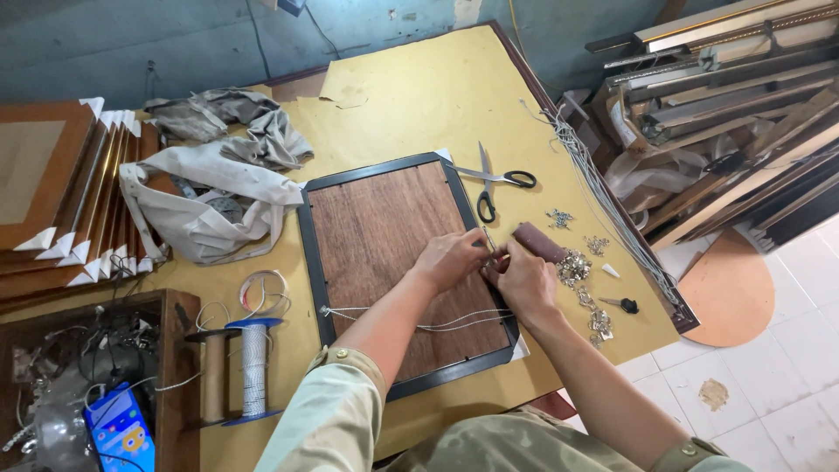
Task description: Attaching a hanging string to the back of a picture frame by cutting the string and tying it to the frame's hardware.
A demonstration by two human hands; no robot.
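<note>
**Small fitting pinched at the frame's right edge**

The left hand (450, 258) and the right hand (523, 278) are pressed close together over the right rail of the picture frame (398, 262), which lies face down on the desk (393, 96) with its brown backing board upward; a small metal fitting (491, 253) appears to be pinched between the fingertips of both, though its exact kind cannot be told.

The fitting could be dropped or set crooked if the pinch slips; the frame could be shifted by pressure at one edge only; the hanging wire (411, 316), lying loose across the board beneath the forearms, could be snagged by a sleeve.

Just beside the right hand a brown-handled tool (537, 241) and a heap of metal hardware (577, 269) are found, easily scattered by the wrist; scissors (494, 185) lie open above; crumpled cloth (218, 188) touches the frame's left corner; a cord spool (253, 371) stands near the left elbow.
</note>
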